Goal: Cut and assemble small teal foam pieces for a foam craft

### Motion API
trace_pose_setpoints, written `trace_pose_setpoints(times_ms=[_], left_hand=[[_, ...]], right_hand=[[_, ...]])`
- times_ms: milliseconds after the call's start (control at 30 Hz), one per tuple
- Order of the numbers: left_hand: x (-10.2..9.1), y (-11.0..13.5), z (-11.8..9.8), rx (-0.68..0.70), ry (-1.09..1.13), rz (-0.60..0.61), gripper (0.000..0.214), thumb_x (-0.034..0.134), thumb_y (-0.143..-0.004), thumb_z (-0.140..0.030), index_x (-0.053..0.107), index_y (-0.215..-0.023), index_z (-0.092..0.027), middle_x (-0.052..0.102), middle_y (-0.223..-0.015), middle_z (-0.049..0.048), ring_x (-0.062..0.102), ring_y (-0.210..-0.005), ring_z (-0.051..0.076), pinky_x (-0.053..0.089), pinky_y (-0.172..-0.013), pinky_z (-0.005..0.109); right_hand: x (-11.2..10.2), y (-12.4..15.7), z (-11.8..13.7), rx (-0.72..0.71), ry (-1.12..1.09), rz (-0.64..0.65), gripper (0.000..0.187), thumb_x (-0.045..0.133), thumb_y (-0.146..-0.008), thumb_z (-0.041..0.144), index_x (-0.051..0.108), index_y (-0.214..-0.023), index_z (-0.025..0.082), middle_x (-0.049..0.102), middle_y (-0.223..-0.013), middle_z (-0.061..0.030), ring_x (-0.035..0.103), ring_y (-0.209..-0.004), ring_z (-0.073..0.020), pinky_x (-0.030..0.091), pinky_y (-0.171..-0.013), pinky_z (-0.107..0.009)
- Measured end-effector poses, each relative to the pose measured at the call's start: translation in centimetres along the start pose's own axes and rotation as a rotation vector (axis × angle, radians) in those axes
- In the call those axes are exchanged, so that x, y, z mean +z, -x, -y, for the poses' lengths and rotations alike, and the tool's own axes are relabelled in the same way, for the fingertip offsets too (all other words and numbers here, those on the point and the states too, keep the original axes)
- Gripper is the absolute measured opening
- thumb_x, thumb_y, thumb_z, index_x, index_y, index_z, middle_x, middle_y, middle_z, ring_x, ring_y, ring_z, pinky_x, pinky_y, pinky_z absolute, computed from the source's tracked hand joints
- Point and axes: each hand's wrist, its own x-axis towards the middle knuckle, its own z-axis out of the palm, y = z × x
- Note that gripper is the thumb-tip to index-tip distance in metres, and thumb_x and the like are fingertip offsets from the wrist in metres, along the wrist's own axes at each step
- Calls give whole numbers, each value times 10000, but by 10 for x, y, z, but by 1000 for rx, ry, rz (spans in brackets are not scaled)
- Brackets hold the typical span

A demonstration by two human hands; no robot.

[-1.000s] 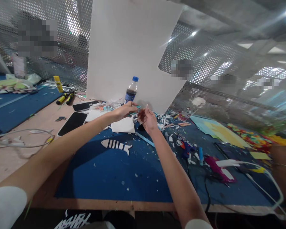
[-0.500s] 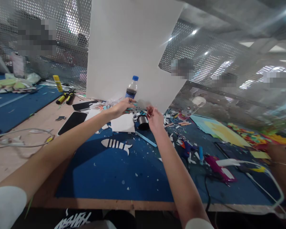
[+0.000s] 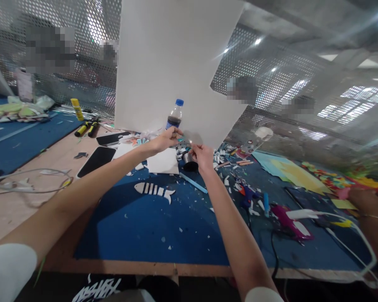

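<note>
Above the scraps at the mat's far side, my left hand [image 3: 167, 139] is closed with its fingers bent, near a bottle of dark drink with a blue cap [image 3: 176, 114]. My right hand [image 3: 203, 156] pinches at fingertip height beside a silver cylinder with a black rim [image 3: 189, 160]. What either hand holds is too small or hidden to make out. A faint greyish patch, see-through or a shadow, shows between the hands. Nearer me, a white fishbone cutout [image 3: 154, 191] lies flat on the blue mat [image 3: 151, 235]. White card [image 3: 163, 162] lies below my left hand.
A light-blue strip [image 3: 193, 183], a blue glue gun [image 3: 247, 196] and a magenta device [image 3: 291, 222] with cables lie to the right. Phones [image 3: 96, 161], yellow-handled tools [image 3: 82, 129] and a glue stick [image 3: 77, 109] are left. A white board [image 3: 170, 54] stands behind; another person's arm [image 3: 373, 214] is far right.
My right hand's fingers have closed into a pinch and turned inward, slightly left. My left fingers have curled in a little. The cutout and nearby things stay in place.
</note>
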Motion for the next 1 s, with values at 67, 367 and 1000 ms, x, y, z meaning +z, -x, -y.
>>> trace_pose_setpoints(times_ms=[67, 367, 1000], left_hand=[[0, -1, 2, 37, -18, 25, 232, 497, -725, -85, 441, -937, -159, 491, -739, -19, 459, -691, 97, 350, -688, 257], [-3, -3, 8, 126, -70, 68, 234, 482, -751, -88, 432, -964, -168, 478, -750, -17, 469, -698, 101, 367, -679, 256], [1, -1, 10, 81, -81, 32, 220, 468, -749, -66, 421, -943, -160, 469, -767, -10, 464, -703, 100, 374, -676, 253]], right_hand=[[-1, 0, -1, -10, 25, 14, 317, 714, -642, 412, 525, -537, 180, 517, -399, 18, 281, -294, -35, 137, -297, -202], [4, 7, 2, -19, 59, 166, 279, 706, -633, 404, 627, -591, 139, 487, -374, 37, 273, -306, -30, 129, -322, -201], [6, 15, 6, 163, -103, 644, 364, 705, -652, 473, 582, -655, 131, 354, -350, 104, 218, -322, -14, 171, -371, -179]])
